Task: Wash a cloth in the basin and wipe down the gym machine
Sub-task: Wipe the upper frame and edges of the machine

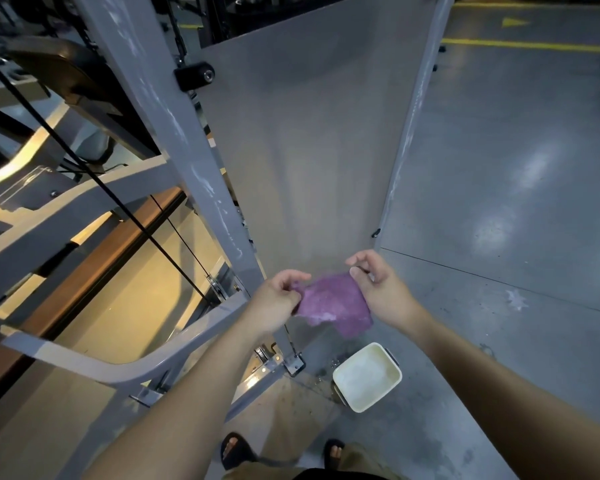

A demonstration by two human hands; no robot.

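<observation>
Head view, purple cloth (333,303) stretched between both hands, left hand (278,303) pinching its left edge, right hand (378,289) pinching its top right corner, above cream basin (392,362) on the floor, beside grey gym machine (174,133)

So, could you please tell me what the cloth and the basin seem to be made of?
Purple cloth: soft, nubby fabric, perhaps microfibre; it drapes limply between both hands, with pale suds. Basin: probably cream plastic or enamel, going by its smooth, glossy rim.
</observation>
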